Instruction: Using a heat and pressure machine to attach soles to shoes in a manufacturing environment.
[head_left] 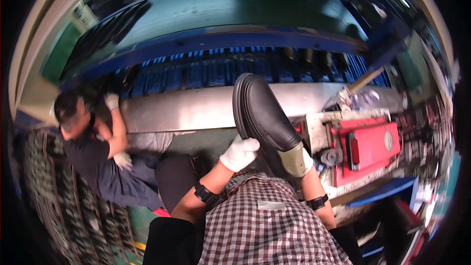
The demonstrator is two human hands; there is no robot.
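Note:
A black shoe (265,113) with a thick ridged sole is held up in front of me, its toe pointing away. An olive-beige shoe last (293,161) sticks out of its opening. My left hand (240,154), in a white glove, is closed at the sole's edge near the middle of the shoe, its fingers curled against it. On the far side of the last, my right hand (308,161), gloved too, grips the heel end; most of its fingers are hidden behind the last.
A metal ledge (191,110) runs along a blue machine (206,39) ahead. To the right, a red machine (370,145) sits on a stained white table (319,127). A gloved co-worker (93,142) sits at the left, near racks (64,191). A transparent plastic bag (365,99) lies beyond the red machine.

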